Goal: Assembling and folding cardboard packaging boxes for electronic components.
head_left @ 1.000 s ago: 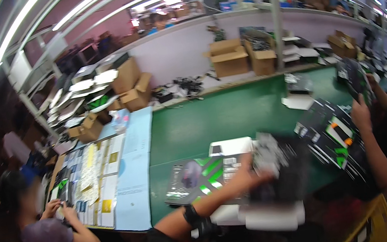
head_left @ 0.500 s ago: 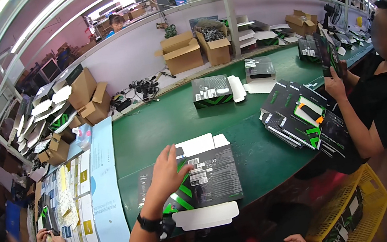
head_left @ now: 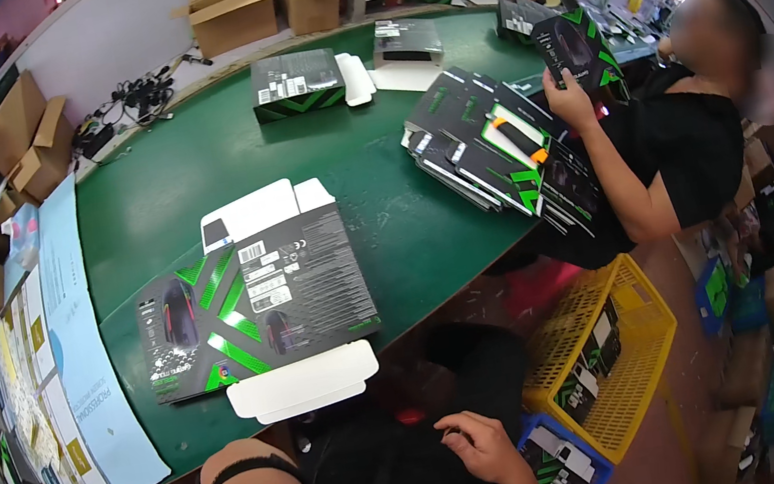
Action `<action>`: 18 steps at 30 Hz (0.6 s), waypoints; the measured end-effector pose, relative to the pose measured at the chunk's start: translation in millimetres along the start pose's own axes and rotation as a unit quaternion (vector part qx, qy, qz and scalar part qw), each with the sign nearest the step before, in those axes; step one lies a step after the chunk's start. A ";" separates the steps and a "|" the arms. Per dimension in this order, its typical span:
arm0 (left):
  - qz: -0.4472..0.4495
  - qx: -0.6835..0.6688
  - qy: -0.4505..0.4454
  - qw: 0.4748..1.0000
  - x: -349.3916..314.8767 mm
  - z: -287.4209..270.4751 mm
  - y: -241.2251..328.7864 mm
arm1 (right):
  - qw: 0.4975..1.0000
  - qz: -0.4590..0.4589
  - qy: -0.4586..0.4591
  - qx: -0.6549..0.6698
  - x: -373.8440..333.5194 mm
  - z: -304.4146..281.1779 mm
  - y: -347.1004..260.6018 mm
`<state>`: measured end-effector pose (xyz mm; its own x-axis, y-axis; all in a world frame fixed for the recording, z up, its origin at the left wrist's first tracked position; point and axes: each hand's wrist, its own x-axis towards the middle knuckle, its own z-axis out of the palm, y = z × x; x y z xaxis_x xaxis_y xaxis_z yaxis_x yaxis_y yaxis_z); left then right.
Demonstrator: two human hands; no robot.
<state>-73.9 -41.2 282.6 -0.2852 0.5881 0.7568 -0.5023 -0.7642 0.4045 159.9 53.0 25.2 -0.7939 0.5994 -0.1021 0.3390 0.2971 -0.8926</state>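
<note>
A flattened black-and-green carton (head_left: 311, 274) printed with a computer mouse lies on the green table in front of me, its white flaps spread at the far and near sides. My left hand (head_left: 244, 455) is below the table's near edge, by the carton's lower left corner; the banded wrist shows, but the fingers are hidden. Over my lap, left of the yellow basket, my right hand (head_left: 480, 445) has loosely bent fingers, and I see nothing in it.
A co-worker at the right holds a mouse box (head_left: 579, 49) behind a stack of flat cartons (head_left: 460, 129) with an orange-and-black tool (head_left: 519, 138) on top. The yellow basket (head_left: 655, 301) and a blue crate (head_left: 601, 477) stand right of me. Another carton (head_left: 296, 84) sits farther back.
My left hand has left the carton and dropped below the table edge. My right hand has come further into view. The view has swung right, and the co-worker's box is turned differently.
</note>
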 end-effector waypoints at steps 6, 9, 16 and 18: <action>-0.083 -0.023 0.038 0.996 -23.3 -4.4 20.8 | 0.998 0.036 0.005 -0.045 -17.2 -8.9 6.1; -0.097 -0.002 0.251 0.963 -9.7 43.0 14.6 | 0.998 0.035 -0.002 -0.043 -4.6 -6.8 -6.3; -0.111 -0.009 0.095 0.989 -9.7 7.3 15.0 | 0.998 0.015 0.022 -0.049 1.1 -9.5 -3.9; -0.149 0.026 0.147 0.977 -10.9 12.3 17.8 | 0.999 0.010 0.016 -0.051 1.9 -6.1 -2.4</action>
<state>-69.7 -64.5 287.8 -0.3589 0.8317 0.4236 -0.5586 -0.5550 0.6164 160.7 58.0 29.8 -0.7703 0.6290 -0.1048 0.4058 0.3569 -0.8414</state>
